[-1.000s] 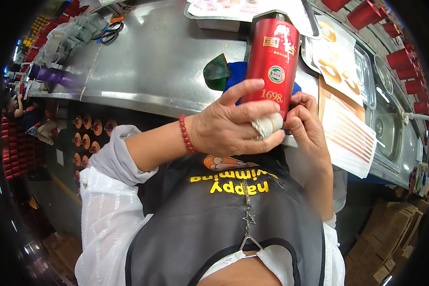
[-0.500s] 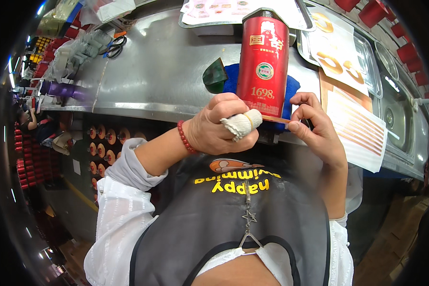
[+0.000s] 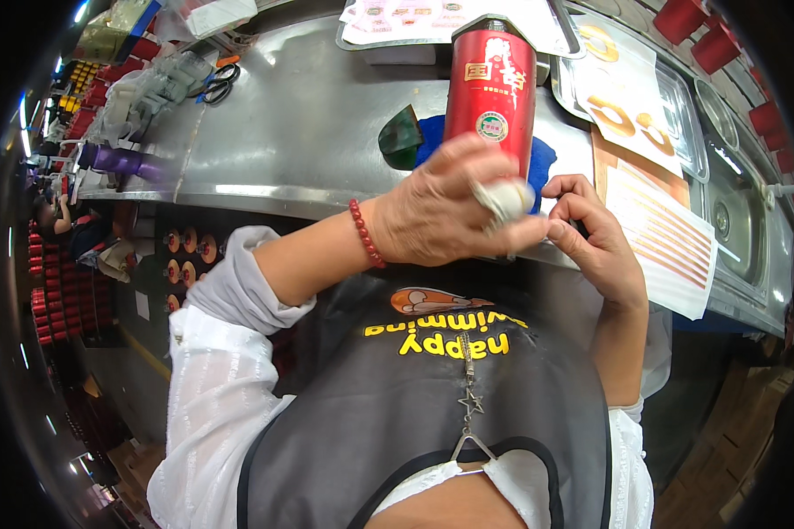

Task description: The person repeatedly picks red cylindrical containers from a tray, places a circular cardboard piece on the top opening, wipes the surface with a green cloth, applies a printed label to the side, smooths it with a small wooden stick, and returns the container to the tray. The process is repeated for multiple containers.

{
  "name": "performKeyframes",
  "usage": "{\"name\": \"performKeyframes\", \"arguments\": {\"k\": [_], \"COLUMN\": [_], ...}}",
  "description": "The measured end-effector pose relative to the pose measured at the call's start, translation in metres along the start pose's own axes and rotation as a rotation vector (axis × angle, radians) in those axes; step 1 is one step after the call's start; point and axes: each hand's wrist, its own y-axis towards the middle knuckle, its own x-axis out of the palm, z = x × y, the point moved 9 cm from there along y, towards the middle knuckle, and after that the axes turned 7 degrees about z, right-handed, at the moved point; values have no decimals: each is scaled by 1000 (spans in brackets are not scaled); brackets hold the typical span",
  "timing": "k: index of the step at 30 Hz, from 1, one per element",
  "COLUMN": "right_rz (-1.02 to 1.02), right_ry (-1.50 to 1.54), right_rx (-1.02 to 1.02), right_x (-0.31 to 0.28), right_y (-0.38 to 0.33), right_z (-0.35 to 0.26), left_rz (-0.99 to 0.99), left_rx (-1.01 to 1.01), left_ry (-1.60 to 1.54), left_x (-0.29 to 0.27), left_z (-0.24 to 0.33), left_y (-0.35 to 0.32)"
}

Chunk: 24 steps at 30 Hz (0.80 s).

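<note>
A tall red bottle (image 3: 492,93) with gold and white print lies on a blue cloth (image 3: 543,163) on the metal bench. My left hand (image 3: 432,207), with a red bead bracelet, reaches across the bottle's near end. A white cloth wrap (image 3: 510,198) held by a band covers one of its fingers. Motion smears these fingers, so how they close is unclear. My right hand (image 3: 591,238) stays by the bottle's near right corner, thumb and index finger pinched. The copper-coloured strip seen in that pinch earlier is now hidden behind the left hand.
Several copper-coloured strips lie on a white sheet (image 3: 666,238) at right. Behind are label sheets on a tray (image 3: 415,22) and gold cut-outs on paper (image 3: 626,123). Left of the bottle sits a dark green piece (image 3: 401,139); scissors (image 3: 219,84) lie farther left. A sink (image 3: 737,212) is at right.
My left hand has moved right along the bottle's near end, covering its lower print and the strip. My right hand has kept its pinch almost in place.
</note>
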Motion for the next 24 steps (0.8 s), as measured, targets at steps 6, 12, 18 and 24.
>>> {"name": "performKeyframes", "arguments": {"k": [6,12,18,24], "right_rz": [-21,26,32,40], "right_ry": [-25,-25,0,12], "right_rx": [2,-25,-2,14], "right_x": [4,-6,-5,-8], "right_y": [5,-1,-1,-2], "right_z": [-9,-5,2,2], "left_rz": [334,229,186,255], "left_rx": [-472,-197,-118,-483], "left_ry": [-267,-60,-59,-17], "left_x": [-6,-19,-21,-33], "left_z": [-31,-2,4,-21], "left_y": [-43,-52,-22,-67]}}
